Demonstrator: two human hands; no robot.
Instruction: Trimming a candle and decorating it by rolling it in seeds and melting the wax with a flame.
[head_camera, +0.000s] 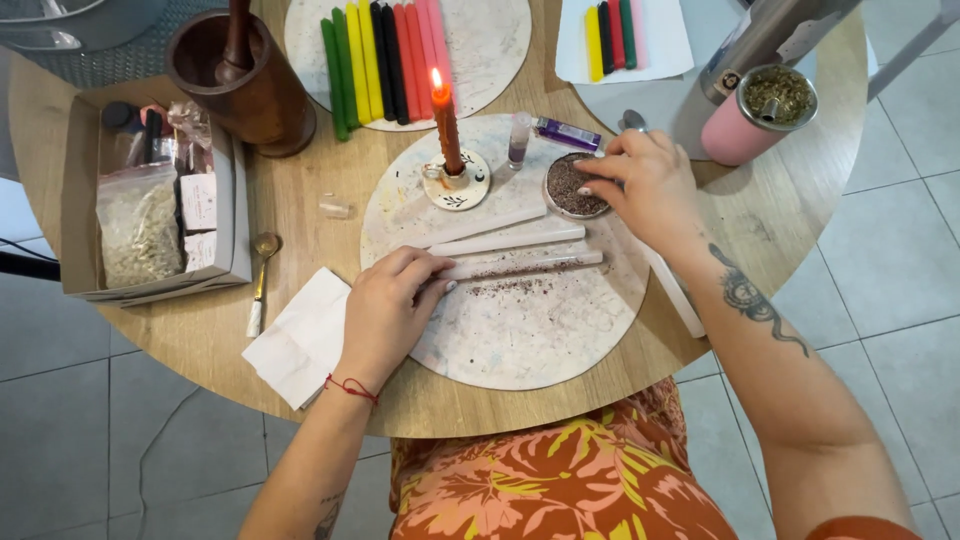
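The left hand (385, 310) lies flat on the near end of a white candle (520, 264), fingers together pressing it onto the round board (520, 340) on the desk (300, 190). Two more white candles (510, 240) lie just beyond its fingertips. The right hand (645, 185) pinches its fingertips into the small dish of dark herbs (572, 188). A lit red candle (446, 125) stands left of that grip.
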